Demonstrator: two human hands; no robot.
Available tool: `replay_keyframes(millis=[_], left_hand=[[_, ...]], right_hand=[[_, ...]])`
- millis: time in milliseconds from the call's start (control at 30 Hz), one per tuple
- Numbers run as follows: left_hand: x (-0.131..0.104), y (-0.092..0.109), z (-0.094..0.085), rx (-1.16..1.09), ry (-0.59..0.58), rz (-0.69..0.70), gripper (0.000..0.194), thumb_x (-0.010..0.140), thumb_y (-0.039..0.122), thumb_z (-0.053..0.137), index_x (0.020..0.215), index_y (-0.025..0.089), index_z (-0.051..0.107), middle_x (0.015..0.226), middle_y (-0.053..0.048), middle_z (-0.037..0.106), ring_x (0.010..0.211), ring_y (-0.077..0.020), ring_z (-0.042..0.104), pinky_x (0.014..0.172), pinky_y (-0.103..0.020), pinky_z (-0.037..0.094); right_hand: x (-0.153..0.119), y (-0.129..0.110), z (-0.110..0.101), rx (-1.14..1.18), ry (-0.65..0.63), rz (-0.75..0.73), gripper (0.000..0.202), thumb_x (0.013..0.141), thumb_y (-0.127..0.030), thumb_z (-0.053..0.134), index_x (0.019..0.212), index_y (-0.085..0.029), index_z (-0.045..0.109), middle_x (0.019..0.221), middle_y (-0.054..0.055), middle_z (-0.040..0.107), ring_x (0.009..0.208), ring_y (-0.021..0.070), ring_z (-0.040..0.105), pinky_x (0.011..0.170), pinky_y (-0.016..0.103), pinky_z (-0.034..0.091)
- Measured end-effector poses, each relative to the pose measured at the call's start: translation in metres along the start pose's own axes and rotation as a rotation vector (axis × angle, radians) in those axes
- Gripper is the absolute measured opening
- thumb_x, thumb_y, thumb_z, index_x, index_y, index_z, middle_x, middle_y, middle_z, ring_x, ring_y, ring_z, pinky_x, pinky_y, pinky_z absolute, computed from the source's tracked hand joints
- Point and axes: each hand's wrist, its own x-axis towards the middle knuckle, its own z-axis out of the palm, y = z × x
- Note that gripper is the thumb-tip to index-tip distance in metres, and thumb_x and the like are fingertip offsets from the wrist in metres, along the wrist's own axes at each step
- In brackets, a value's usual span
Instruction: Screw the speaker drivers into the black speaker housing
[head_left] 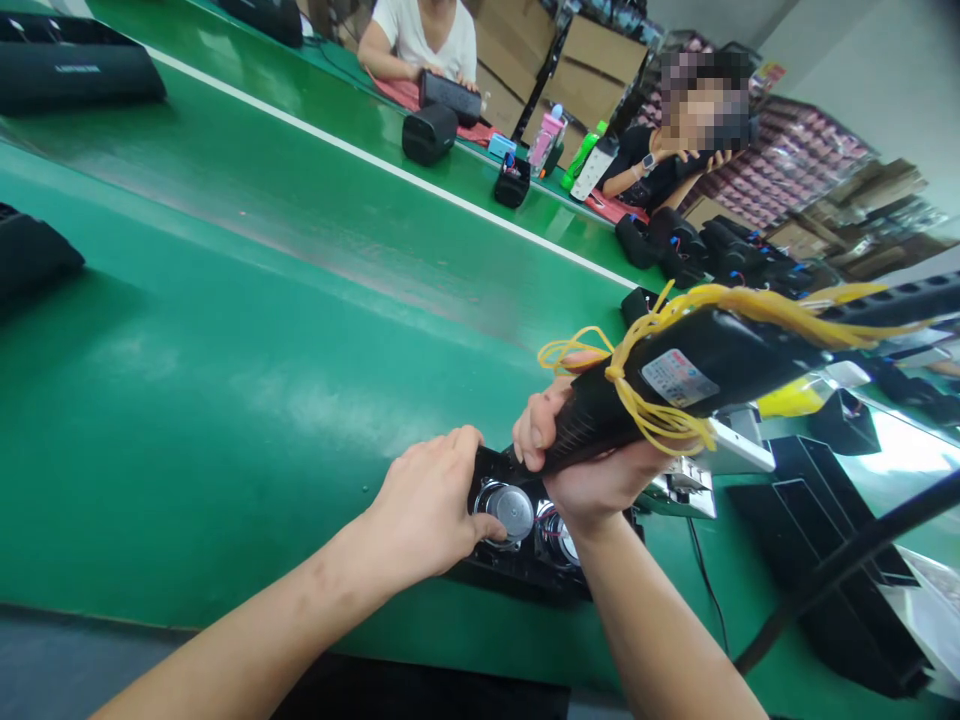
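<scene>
Our left hand [427,510] steadies the speaker [525,530]; right hand [585,450] grasps the driver [675,385], tip down on it; fastening underway, casing open.

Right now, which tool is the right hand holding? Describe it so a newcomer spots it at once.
Start at the green conveyor belt and go to its near edge, where the left hand steadies an open black speaker housing. Just above it, the right hand grips a black electric screwdriver. Yellow rubber bands and a white label set it apart.
</scene>
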Motion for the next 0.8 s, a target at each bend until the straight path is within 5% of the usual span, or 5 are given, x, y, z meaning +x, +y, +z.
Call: replay_keyframes(millis=[333,600,800], left_hand=[[0.005,0.004,-0.001,0.098,-0.023,0.017,0.06,0.075,0.046,0.093,0.108,0.021,0.051,0.112,-0.004,0.069,0.112,-0.0339,0.066,0.105,-0.054,0.044],[0.005,0.0,0.001,0.104,-0.017,0.01,0.059,0.075,0.041,0.093,0.11,0.022,0.05,0.112,-0.004,0.071,0.115,-0.0317,0.066,0.109,-0.057,0.04],[0.003,0.0,0.001,0.137,-0.027,0.002,0.056,0.079,0.041,0.09,0.114,0.022,0.05,0.118,-0.006,0.069,0.119,-0.0327,0.065,0.111,-0.056,0.041]], right_hand=[[-0.004,0.005,0.007,0.071,-0.082,-0.012,0.062,0.082,-0.082,0.059,0.1,-0.023,0.064,0.055,-0.005,0.055,0.036,0.0109,0.043,0.033,0.023,0.034],[-0.004,0.009,0.005,0.092,-0.124,0.019,0.068,0.072,-0.089,0.067,0.091,-0.024,0.064,0.055,-0.005,0.053,0.038,0.0114,0.043,0.036,0.026,0.035],[-0.001,-0.002,0.002,0.042,-0.042,-0.049,0.07,0.08,-0.087,0.059,0.109,-0.024,0.06,0.057,-0.006,0.056,0.038,0.0125,0.044,0.035,0.027,0.037]])
